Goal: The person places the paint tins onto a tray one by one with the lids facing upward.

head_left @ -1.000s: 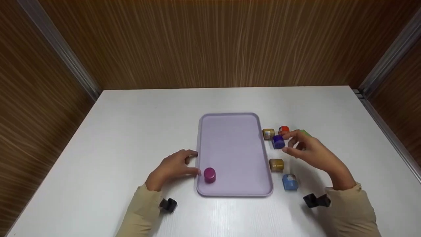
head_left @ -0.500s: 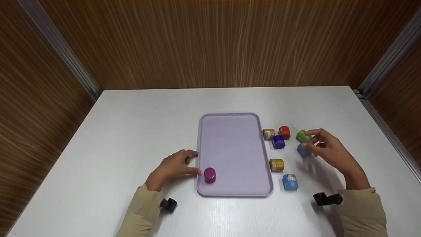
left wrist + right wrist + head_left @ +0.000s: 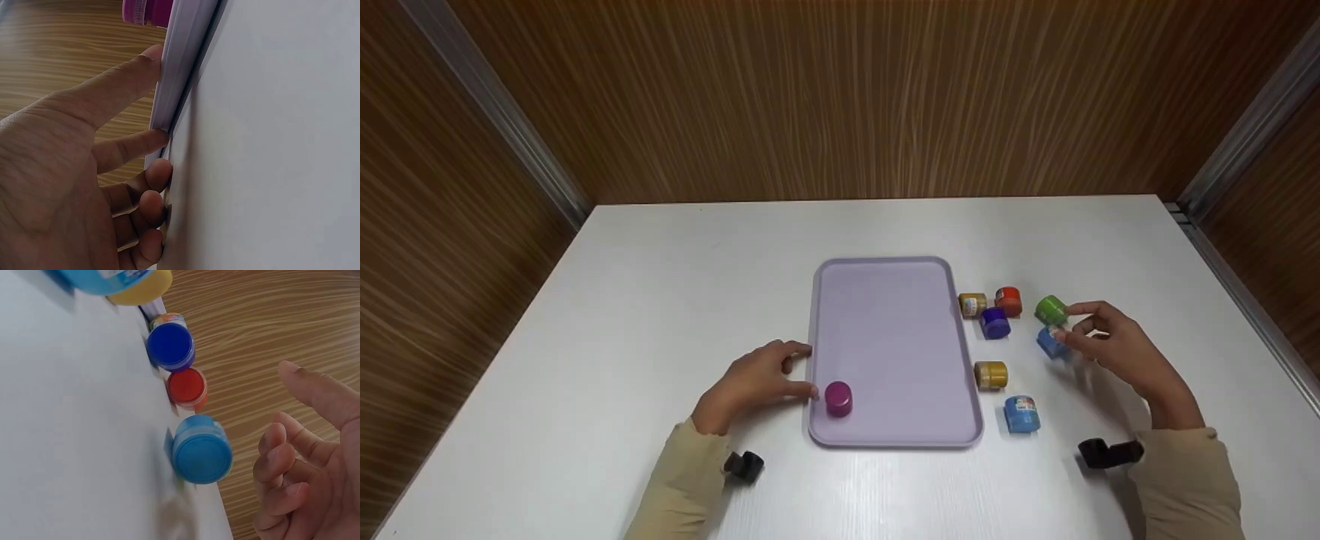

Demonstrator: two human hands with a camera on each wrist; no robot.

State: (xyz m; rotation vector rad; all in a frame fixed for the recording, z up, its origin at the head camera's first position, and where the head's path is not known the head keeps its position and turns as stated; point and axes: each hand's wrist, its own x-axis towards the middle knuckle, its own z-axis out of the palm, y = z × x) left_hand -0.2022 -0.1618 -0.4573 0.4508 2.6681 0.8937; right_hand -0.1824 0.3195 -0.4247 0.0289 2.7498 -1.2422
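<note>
My left hand (image 3: 756, 379) lies at the left edge of a lilac tray (image 3: 892, 337). Its thumb and forefinger are stretched out to the rim, as the left wrist view also shows. A magenta jar (image 3: 838, 400) stands on the tray close to that thumb. On the right, my right hand (image 3: 1117, 349) hovers by a small blue jar (image 3: 1050, 343) and a green jar (image 3: 1051, 310), thumb and fingers spread apart. In the right wrist view the blue jar (image 3: 202, 450) stands apart from the fingers, with the green one mostly hidden behind it.
Along the tray's right side are a gold jar (image 3: 972, 305), a red jar (image 3: 1009, 301), a purple jar (image 3: 995, 323), a yellow jar (image 3: 991, 376) and a larger-looking blue jar (image 3: 1022, 415). A wood-grain panel (image 3: 870, 97) rises behind the white table (image 3: 697, 262).
My right hand has moved right, away from the purple jar to beside the green and small blue jars, which now show more fully. The left hand and the tray have stayed put.
</note>
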